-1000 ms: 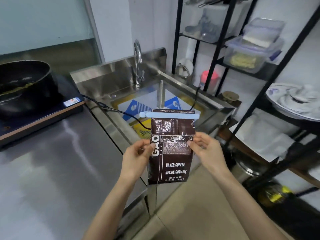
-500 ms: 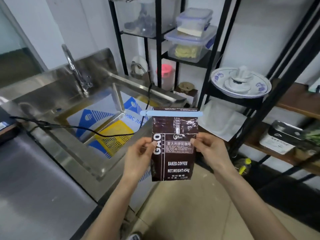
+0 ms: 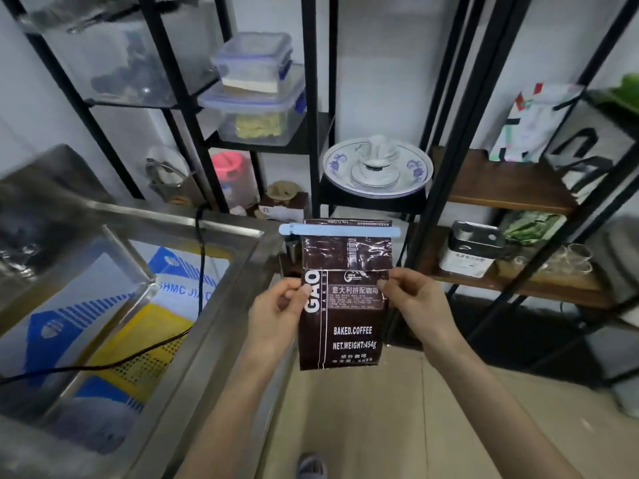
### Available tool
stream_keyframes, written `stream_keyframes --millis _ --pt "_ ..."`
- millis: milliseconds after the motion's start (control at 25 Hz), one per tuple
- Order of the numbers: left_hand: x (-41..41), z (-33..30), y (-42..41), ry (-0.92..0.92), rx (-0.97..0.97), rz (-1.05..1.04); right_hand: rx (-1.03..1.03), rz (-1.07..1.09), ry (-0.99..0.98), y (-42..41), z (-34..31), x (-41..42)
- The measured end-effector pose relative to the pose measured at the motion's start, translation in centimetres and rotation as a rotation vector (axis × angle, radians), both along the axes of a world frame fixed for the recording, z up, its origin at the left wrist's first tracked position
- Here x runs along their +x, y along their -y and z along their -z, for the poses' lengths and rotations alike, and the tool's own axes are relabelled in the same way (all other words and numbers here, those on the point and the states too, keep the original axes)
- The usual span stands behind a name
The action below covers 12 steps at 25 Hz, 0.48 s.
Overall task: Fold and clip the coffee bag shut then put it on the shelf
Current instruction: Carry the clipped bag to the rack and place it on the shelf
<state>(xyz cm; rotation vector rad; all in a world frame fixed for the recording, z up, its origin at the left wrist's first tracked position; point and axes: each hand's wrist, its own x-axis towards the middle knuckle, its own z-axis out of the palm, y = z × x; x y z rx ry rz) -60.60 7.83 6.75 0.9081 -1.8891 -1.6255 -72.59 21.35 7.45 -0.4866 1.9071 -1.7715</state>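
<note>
A dark brown coffee bag (image 3: pixel 345 305) with white lettering hangs upright in the air in front of me. Its top is folded over and a pale blue clip (image 3: pixel 340 230) is clamped across the fold. My left hand (image 3: pixel 276 312) pinches the bag's left edge at mid height. My right hand (image 3: pixel 418 302) pinches the right edge at the same height. Behind the bag stands a black metal shelf unit (image 3: pixel 446 140) with wooden boards (image 3: pixel 498 184).
A steel sink (image 3: pixel 207 305) lies at my left, with a black cable across it. On the shelves are stacked plastic boxes (image 3: pixel 256 95), a blue-patterned plate with cups (image 3: pixel 377 167), a white tin (image 3: pixel 473 250), glasses (image 3: pixel 567 261) and a paper bag (image 3: pixel 532 122). Tiled floor is below.
My view has swung right, away from the counter and stove toward the shelf unit. Both hands keep the same hold on the clipped bag, carried with the turn.
</note>
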Motion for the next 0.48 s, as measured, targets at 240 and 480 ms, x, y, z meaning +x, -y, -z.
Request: stream_keyframes --millis 240,480 --pt "-6.5 -0.4 2.0 -0.014 -0.002 0.149 0.005 0.163 -0.053 0.5 -0.2 -4.5" --pt "-11.6 0.0 3.5 0.007 -0.076 0.274 0.011 0.312 -0.043 0.4 0.3 -7.9"
